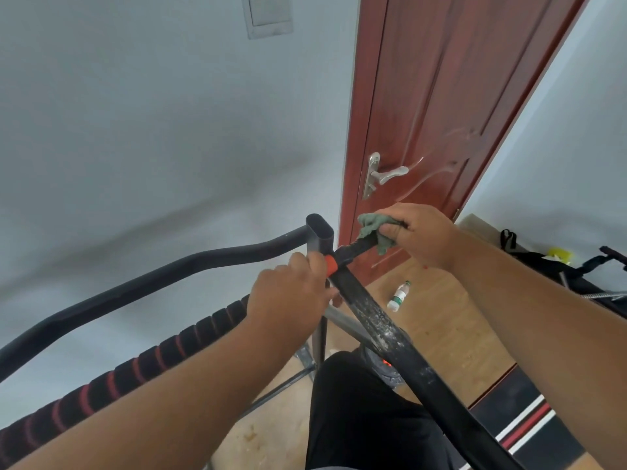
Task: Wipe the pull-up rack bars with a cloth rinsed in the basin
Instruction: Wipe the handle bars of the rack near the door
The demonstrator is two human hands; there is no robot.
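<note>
The black pull-up rack fills the lower left, with a bent top bar (pixel 163 271) and a foam-wrapped bar (pixel 112 378) with red rings. A dusty black bar (pixel 380 320) with an orange collar (pixel 330 262) slants from the upright post (pixel 319 228) down to the lower right. My right hand (pixel 420 235) grips a green cloth (pixel 373 228) wrapped around the far end of that bar beside the post. My left hand (pixel 291 290) grips the rack at the post, just left of the orange collar. The basin is out of view.
A red-brown door (pixel 441 106) with a metal lever handle (pixel 383 173) stands straight ahead. A plastic bottle (pixel 399 296) lies on the wooden floor. Dark bags and gear (pixel 556 266) sit at the right. My legs in black trousers (pixel 356 412) are below.
</note>
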